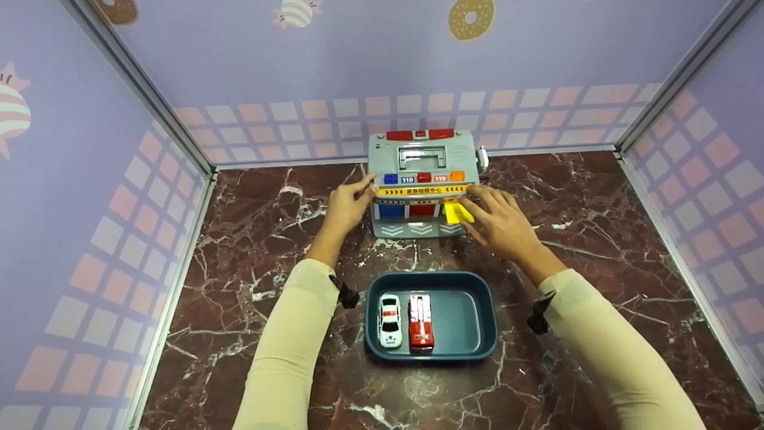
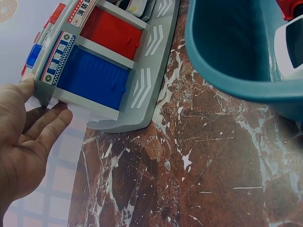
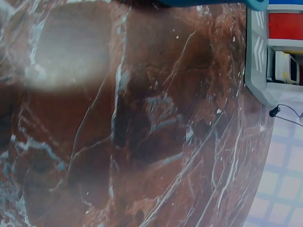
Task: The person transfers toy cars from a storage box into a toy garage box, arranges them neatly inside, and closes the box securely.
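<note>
The grey plastic toy rescue station (image 1: pixel 382 158), with its yellow lettered band (image 1: pixel 421 190) across the front, stands at the back of the dark red marbled tabletop (image 1: pixel 215 334), near the purple patterned wall (image 1: pixel 418 65). It looks light, stiff and smooth, likely to slide if pushed; its side walls and roof corners seem the best places to steady it. The thin yellow plastic panel (image 1: pixel 453 216) juts out at the right-hand bay, beside the blue door (image 1: pixel 391 211) and the red door (image 1: pixel 422 209). It probably flexes little and calls for a gentle fingertip at its free edge. A white toy vehicle (image 3: pixel 285 67) sits inside that bay.

The left hand (image 1: pixel 349 206) braces the station's left front corner, its fingers nearly straight against the side rather than wrapped round. The right hand (image 1: pixel 507 224) arches over the right corner with fingers spread, forefinger and thumb at the yellow panel; whether they pinch it cannot be told.

Both forearms reach forward past the dark teal plastic tray (image 1: pixel 456 322), which holds a white toy police car (image 1: pixel 390 322) and a red toy fire engine (image 1: pixel 421 325).
</note>
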`<state>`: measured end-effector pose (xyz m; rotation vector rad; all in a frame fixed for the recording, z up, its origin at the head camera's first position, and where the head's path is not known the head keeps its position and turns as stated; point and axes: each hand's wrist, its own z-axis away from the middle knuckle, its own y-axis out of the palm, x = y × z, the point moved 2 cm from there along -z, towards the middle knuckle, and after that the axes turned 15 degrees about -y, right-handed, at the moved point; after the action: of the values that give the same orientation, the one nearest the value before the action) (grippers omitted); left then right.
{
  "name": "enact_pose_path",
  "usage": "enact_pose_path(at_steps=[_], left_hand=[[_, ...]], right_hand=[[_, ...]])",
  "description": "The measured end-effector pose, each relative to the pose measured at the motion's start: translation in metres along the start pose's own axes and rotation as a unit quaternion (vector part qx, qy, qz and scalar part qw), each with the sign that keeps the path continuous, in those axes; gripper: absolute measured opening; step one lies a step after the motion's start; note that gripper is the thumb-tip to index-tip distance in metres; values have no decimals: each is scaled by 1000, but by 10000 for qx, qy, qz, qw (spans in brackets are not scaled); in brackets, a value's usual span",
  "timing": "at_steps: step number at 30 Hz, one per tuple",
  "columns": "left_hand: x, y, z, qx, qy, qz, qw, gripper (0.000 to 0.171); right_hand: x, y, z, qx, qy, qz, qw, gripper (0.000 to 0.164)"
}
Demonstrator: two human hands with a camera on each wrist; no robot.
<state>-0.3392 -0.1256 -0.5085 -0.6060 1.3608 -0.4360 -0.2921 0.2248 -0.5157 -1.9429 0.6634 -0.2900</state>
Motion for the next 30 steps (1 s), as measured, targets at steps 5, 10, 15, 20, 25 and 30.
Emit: enact_pose_path(at_steps=[5, 10, 15, 20, 25, 30], left_hand=[[-1, 1, 0, 55, -5, -5, 10000, 43], [-2, 0, 0, 54, -22, -8, 10000, 43], [-4, -1, 1, 97, 58, 8, 9999, 43], [-4, -2, 1, 42, 76, -3, 10000, 43], [-3, -1, 1, 57, 61, 53, 10000, 42], [-2, 0, 1, 39, 16, 91, 9999, 41]], right_hand=[[1, 2, -5, 207, 226, 49, 9995, 56], [2, 3, -8, 240, 340, 96, 9991, 61], [1, 4, -9, 330, 545, -29, 9980, 65], [1, 5, -13, 360, 618, -44, 9974, 69], [2, 10, -16, 270, 728, 67, 9970, 74], [3, 17, -18, 277, 982, 43, 9948, 82]])
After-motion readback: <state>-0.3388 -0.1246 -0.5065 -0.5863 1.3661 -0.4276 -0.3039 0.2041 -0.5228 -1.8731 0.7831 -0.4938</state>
